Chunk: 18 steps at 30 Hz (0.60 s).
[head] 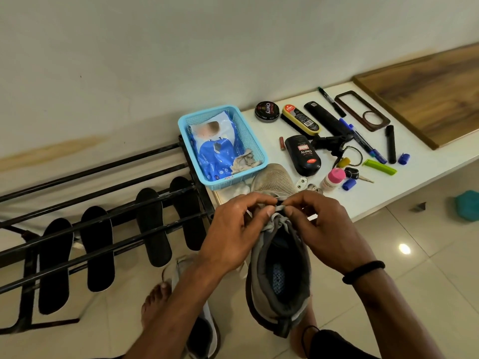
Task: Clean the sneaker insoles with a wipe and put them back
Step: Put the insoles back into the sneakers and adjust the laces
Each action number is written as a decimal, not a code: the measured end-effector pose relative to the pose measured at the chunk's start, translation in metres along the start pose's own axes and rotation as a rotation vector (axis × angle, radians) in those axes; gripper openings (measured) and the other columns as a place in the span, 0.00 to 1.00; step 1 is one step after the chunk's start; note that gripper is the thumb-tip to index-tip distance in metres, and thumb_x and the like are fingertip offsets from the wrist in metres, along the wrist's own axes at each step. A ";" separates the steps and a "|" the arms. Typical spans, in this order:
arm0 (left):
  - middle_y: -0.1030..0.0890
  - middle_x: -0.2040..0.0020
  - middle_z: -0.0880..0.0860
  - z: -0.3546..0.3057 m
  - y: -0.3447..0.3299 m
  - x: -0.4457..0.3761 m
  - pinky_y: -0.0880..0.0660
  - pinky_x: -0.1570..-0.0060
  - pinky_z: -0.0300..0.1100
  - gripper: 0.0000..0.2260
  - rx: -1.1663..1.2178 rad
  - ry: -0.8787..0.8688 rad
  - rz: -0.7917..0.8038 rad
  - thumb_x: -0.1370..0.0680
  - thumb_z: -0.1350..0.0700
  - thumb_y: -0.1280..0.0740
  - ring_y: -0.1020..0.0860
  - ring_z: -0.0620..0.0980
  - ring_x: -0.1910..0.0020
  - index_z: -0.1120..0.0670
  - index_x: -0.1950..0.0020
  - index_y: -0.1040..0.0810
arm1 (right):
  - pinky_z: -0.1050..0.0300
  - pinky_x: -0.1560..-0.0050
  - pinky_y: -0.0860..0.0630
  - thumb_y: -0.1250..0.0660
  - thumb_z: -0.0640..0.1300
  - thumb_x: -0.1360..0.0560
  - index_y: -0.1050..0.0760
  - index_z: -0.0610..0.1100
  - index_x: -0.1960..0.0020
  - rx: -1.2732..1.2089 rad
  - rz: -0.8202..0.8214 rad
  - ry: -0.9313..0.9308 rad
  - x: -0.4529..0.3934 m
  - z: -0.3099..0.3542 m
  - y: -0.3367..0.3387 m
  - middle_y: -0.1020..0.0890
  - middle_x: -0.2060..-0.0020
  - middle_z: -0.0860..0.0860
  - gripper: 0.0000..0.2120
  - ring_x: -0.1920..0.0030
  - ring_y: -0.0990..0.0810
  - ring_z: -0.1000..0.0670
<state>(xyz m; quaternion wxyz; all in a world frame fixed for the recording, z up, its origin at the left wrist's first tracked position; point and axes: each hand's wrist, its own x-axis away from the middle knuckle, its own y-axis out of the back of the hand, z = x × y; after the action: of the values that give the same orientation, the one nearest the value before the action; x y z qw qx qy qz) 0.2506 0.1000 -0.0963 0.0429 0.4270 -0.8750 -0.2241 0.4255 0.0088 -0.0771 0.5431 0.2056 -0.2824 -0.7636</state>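
Observation:
A grey sneaker [278, 275] stands toe-up against the white table's edge, its opening facing me with a blue insole inside. My left hand [233, 229] and my right hand [321, 226] both pinch the grey laces [278, 209] near the top of the tongue. Several black insoles [153, 226] lean against the black shoe rack [90, 193] at the left. A blue wipes pack [217, 149] and a crumpled used wipe [243, 160] lie in the light-blue basket [252, 141]. A second sneaker [204, 330] lies on the floor by my bare foot.
The white table [363, 187] carries shoe polish tins, a brush, markers, keys and small bottles. A wooden board [427, 94] lies at its far right. A teal object [467, 206] sits on the tiled floor at the right.

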 end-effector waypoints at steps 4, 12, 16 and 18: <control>0.18 0.52 0.44 0.002 -0.004 -0.004 0.27 0.57 0.37 0.05 -0.041 -0.035 0.025 0.18 0.50 0.31 0.21 0.45 0.54 0.44 0.43 0.17 | 0.54 0.51 0.20 0.37 0.46 0.18 0.24 0.52 0.47 0.015 -0.002 0.000 0.002 -0.001 0.000 0.20 0.53 0.58 0.04 0.51 0.22 0.57; 0.23 0.50 0.42 -0.002 -0.008 -0.002 0.26 0.50 0.42 0.05 -0.145 -0.119 0.053 0.14 0.52 0.39 0.23 0.43 0.49 0.50 0.45 0.25 | 0.50 0.53 0.18 0.36 0.45 0.18 0.22 0.52 0.49 -0.129 0.047 -0.075 0.004 -0.002 0.005 0.18 0.55 0.57 0.05 0.53 0.19 0.55; 0.18 0.50 0.44 0.000 -0.004 -0.005 0.24 0.53 0.37 0.06 0.007 -0.033 0.037 0.15 0.52 0.37 0.20 0.44 0.51 0.50 0.43 0.21 | 0.55 0.55 0.17 0.37 0.47 0.17 0.21 0.54 0.43 -0.220 -0.040 -0.185 -0.001 -0.003 0.007 0.16 0.56 0.54 0.07 0.57 0.16 0.55; 0.17 0.51 0.43 0.000 -0.003 -0.006 0.24 0.56 0.32 0.08 0.043 0.018 -0.013 0.15 0.52 0.37 0.18 0.43 0.53 0.48 0.40 0.20 | 0.61 0.56 0.19 0.35 0.49 0.19 0.21 0.56 0.42 -0.109 -0.081 -0.192 -0.005 -0.004 0.004 0.16 0.56 0.56 0.08 0.57 0.17 0.57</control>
<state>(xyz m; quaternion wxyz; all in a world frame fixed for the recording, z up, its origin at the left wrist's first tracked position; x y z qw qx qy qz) 0.2564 0.1031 -0.0968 0.0402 0.4355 -0.8764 -0.2016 0.4321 0.0117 -0.0777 0.4925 0.1128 -0.2826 -0.8154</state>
